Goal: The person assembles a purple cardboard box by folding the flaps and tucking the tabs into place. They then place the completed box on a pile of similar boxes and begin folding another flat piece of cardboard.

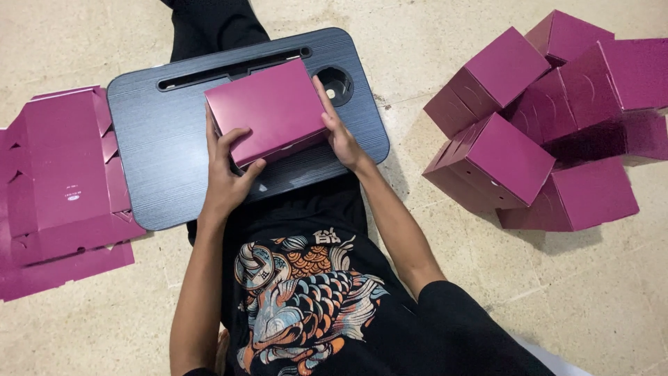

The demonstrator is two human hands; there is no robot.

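Magenta box [268,110], folded up and closed, resting tilted on dark lap desk [167,160] set across the legs, near the desk's middle and just below the long slot [233,68] at its far edge. Long axis running from lower left up toward upper right, roughly across the body, so 1 short end faces each hand. Left hand [228,174] at the near-left corner, fingers curled over the top face and thumb hooked under the near edge, gripping that corner firmly. Right hand [339,129] at the right end, fingers laid nearly straight and together along the side wall, palm pressed flat against it rather than closed around it. Both hands touching the box, equally close, 1 at each end; left hand lower and nearer the body, right hand slightly farther out, beside the round cup recess [334,85]. Stack of flat unfolded blanks [62,188] in the same magenta lying on the floor just left of the desk, partly tucked under its edge. Heap of finished boxes [543,125], about 7 visible, piled well apart to the right on the pale floor [591,299]. Black printed shirt [306,299] filling the lower middle
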